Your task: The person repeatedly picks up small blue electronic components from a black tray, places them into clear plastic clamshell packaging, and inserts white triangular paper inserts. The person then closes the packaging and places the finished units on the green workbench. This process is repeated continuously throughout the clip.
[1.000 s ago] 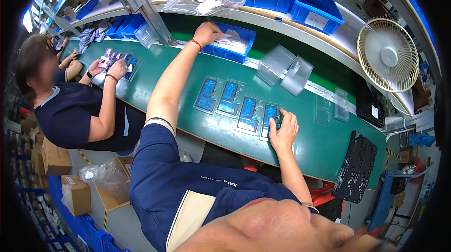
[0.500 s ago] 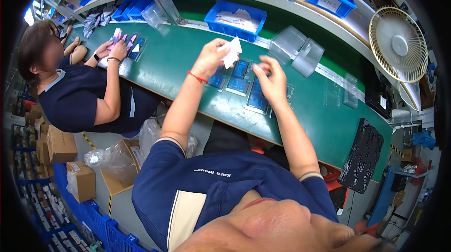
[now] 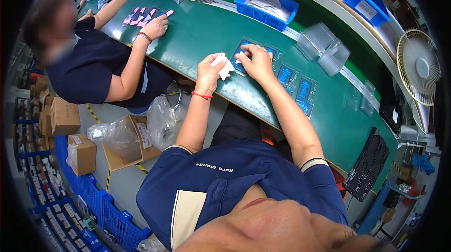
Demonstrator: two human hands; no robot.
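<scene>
In my left hand (image 3: 206,74) is a small bunch of white paper slips (image 3: 224,68), pinched between thumb and fingers above the near part of the green table. My right hand (image 3: 259,64) reaches over a dark-blue flat panel (image 3: 244,45), partly hidden under its fingers. A small white slip (image 3: 238,59) shows at the right fingertips, which are pinched together. To the right lie more blue flat pieces in clear plastic trays, among them a blue piece (image 3: 284,74) and a longer blue piece (image 3: 305,89).
Behind stands a blue bin (image 3: 268,19) of white slips, beside clear plastic boxes (image 3: 324,48). At the right are a black slotted tray (image 3: 366,164) and a fan (image 3: 419,66). On the left, a co-worker's hand (image 3: 156,26) works by pink-and-dark pieces (image 3: 139,16).
My view has swung, so the table sits differently in it. My left hand with the slips has come lower; my right hand has moved left onto a blue panel. The co-worker's arm now reaches toward a bin.
</scene>
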